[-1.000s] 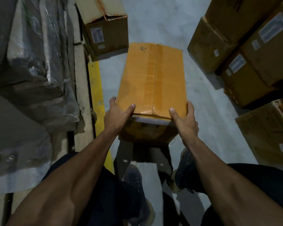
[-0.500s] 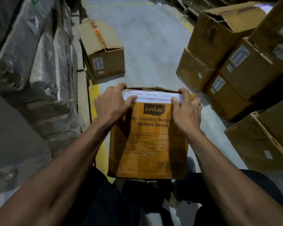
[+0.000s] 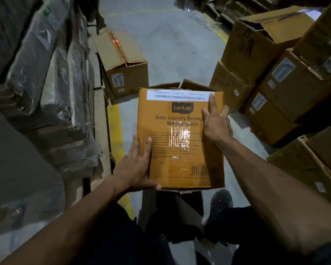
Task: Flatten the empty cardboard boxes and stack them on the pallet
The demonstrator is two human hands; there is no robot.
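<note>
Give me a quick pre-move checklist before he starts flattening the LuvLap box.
1. Left hand on the box: ok, thumb on the printed face, fingers round the near left edge.
2. Right hand on the box: ok, flat on the upper right of the face, fingers straight.
3. Far flaps open: ok, they stand up past the top edge.
4. Near end untaped: cannot tell, it is hidden under the box.
5. Box empty: cannot tell, the inside is out of sight.
6. Floor ahead free: ok, bare between the left carton and the right stack.
</note>
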